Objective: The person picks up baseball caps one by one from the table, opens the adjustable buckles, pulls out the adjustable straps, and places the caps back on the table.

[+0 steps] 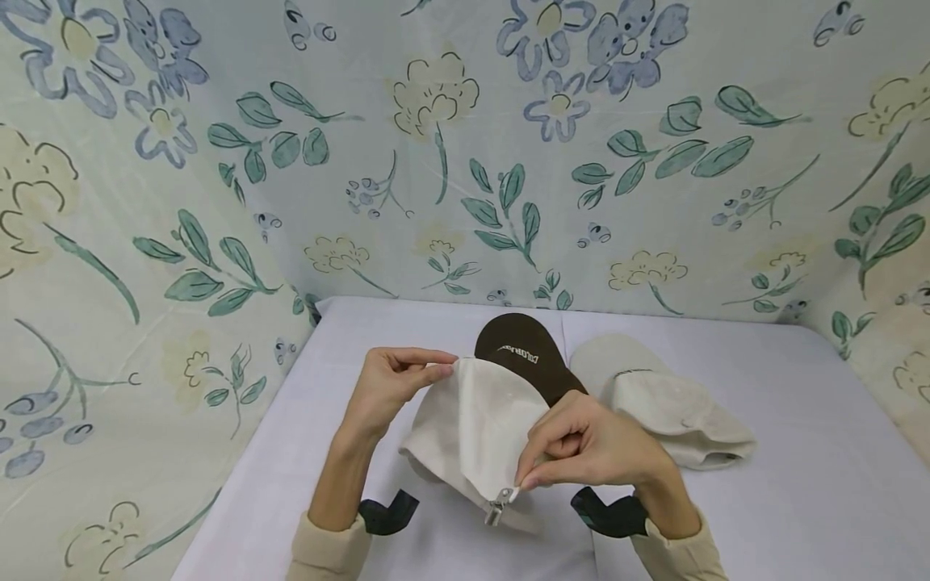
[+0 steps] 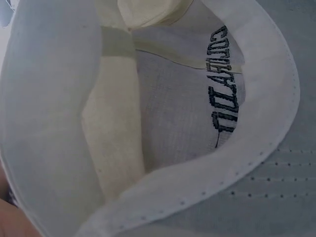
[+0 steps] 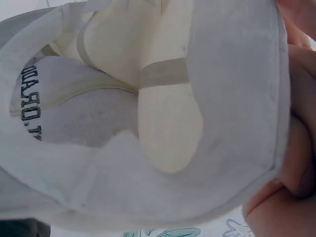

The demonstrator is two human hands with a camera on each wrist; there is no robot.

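Left hand (image 1: 385, 391) pinching upper edge of cap (image 1: 497, 420); right hand (image 1: 599, 444) pinching lower corner, just beside buckle (image 1: 496, 508); cap between both grips; brown cap (image 1: 525, 349) beyond, partly hidden; pale cap (image 1: 672, 407) beyond right grip, to its right

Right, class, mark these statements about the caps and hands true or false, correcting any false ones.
1. The left hand pinches the held cap. True.
2. The right hand hangs empty. False: it pinches the held cap near its metal buckle.
3. In the head view, the brown cap lies left of the other pale cap. True.
4. The brown cap is blank. False: it bears pale lettering.
5. Dark lettering shows inside the held cap in the wrist views. True.
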